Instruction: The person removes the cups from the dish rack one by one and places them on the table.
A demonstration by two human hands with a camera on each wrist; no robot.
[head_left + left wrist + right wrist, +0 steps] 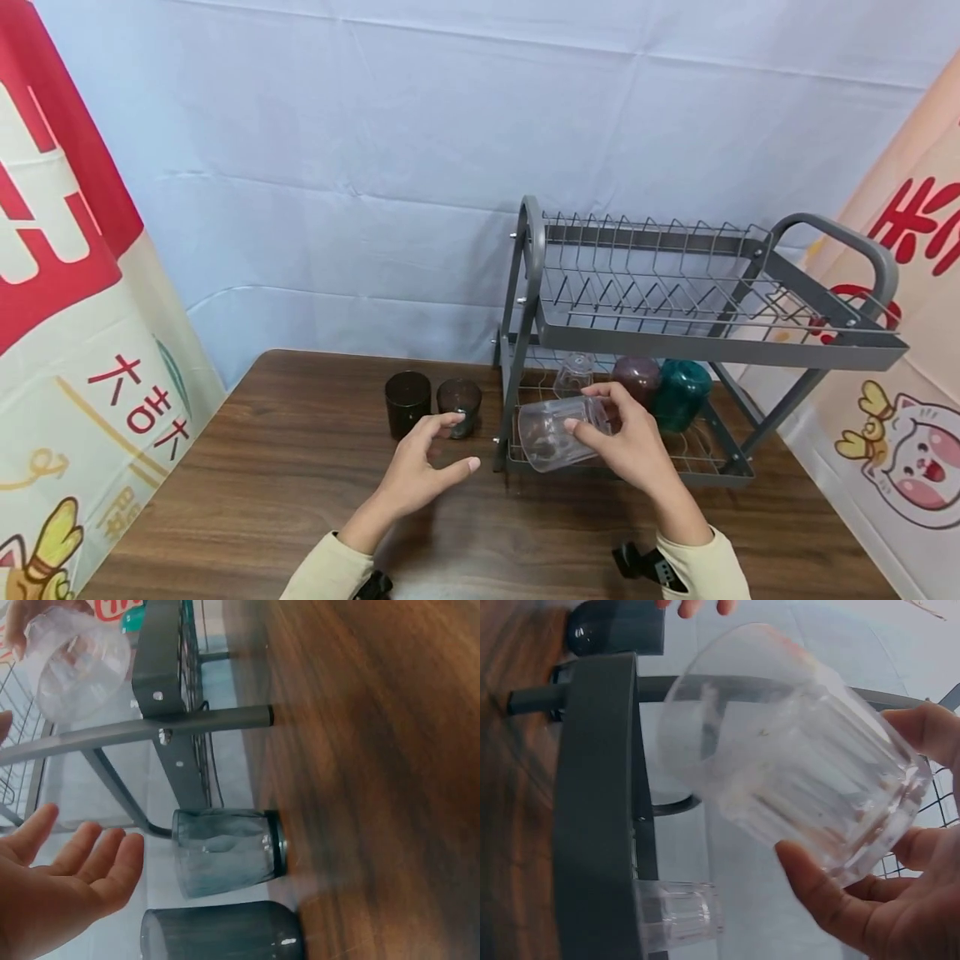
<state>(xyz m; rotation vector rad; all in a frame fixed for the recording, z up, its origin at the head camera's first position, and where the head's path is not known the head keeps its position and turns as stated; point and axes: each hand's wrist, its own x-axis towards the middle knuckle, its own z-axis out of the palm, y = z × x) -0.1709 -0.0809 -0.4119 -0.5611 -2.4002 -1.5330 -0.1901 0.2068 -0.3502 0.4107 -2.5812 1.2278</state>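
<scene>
A clear, ribbed glass [558,433] is gripped near its base by my right hand [630,437], tilted with its mouth toward the left. It hangs in front of the lower tier of the grey dish rack [716,340]. My left hand [420,471] has its fingers spread and holds nothing. Just beyond it, a smoky grey glass [225,851] stands upright on the table beside a taller dark glass [408,408]. On the lower tier are a small clear glass [574,375], a purple glass [636,379] and a teal glass [682,396], all upside down.
The rack's upper tier [652,287] is a wire grid with upright dividers. A wooden table [247,483] carries the rack and the dark glasses. Behind hangs a pale cloth [375,183], with printed banners [915,392] at both sides.
</scene>
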